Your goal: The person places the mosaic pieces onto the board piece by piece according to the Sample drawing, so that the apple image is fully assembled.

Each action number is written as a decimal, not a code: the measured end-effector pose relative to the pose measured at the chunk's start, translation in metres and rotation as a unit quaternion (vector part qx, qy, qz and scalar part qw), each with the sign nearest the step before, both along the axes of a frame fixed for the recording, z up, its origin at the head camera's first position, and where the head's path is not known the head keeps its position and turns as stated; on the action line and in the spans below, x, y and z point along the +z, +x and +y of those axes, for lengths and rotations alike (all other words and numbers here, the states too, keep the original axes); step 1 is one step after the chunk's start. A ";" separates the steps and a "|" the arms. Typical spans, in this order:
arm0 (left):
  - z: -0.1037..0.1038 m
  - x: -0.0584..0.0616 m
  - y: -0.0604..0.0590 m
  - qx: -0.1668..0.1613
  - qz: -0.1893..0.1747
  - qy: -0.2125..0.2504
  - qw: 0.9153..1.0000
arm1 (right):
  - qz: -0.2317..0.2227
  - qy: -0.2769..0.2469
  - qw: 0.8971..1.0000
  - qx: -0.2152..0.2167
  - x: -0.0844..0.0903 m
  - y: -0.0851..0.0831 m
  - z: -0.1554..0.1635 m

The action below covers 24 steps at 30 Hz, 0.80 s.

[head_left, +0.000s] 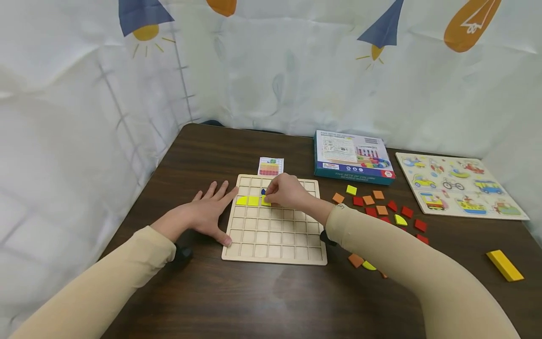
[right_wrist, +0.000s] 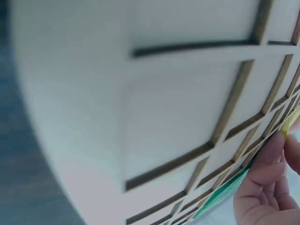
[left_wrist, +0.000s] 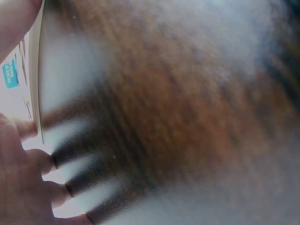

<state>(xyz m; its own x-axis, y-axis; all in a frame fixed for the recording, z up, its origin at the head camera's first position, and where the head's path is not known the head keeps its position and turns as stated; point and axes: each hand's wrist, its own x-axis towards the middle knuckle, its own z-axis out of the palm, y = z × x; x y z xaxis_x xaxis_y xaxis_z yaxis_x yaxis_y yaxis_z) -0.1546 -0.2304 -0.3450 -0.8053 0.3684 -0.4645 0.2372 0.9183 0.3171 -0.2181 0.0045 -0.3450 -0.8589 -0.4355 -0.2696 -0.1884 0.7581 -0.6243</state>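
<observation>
A light wooden grid board [head_left: 274,238] lies on the dark table. My left hand [head_left: 205,214] rests flat with fingers spread at the board's left edge, its thumb and index finger touching the rim. Over the board's upper rows, my right hand [head_left: 285,190] pinches a small yellow tile [head_left: 266,201]; the right wrist view shows the yellow tile [right_wrist: 286,126] between thumb and fingertip. Left of it in the same row sit a yellow square tile [head_left: 253,201] and a yellow quarter-round tile [head_left: 241,200]. A small blue piece [head_left: 263,191] shows just above, partly hidden by the fingers.
A small pattern card [head_left: 271,166] lies behind the board. Loose red tiles [head_left: 407,212] and orange tiles [head_left: 378,194] are scattered to the right, partly under the right forearm. Beyond are a boxed set [head_left: 354,157], a vehicle puzzle board [head_left: 459,186] and a yellow block [head_left: 505,265].
</observation>
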 end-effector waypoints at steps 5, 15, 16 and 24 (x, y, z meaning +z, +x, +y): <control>0.002 0.001 -0.001 -0.003 0.002 -0.002 1.000 | 0.036 0.023 0.999 0.021 0.002 0.004 -0.003; 0.004 0.005 0.000 -0.005 0.002 -0.001 1.000 | 0.062 0.035 0.997 0.028 0.001 0.007 -0.004; 0.004 0.005 0.000 -0.005 0.002 -0.002 1.000 | 0.064 0.036 0.997 0.028 0.001 0.007 -0.004; 0.003 0.002 0.001 -0.002 0.003 -0.005 1.000 | 0.077 0.034 0.996 0.031 -0.001 0.009 -0.007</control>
<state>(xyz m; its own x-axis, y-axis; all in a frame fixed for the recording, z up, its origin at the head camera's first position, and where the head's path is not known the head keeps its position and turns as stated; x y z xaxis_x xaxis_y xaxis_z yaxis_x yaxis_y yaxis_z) -0.1539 -0.2278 -0.3434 -0.8068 0.3663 -0.4636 0.2417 0.9206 0.3067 -0.2090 -0.0022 -0.3464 -0.8643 -0.4741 -0.1678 -0.3251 0.7812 -0.5330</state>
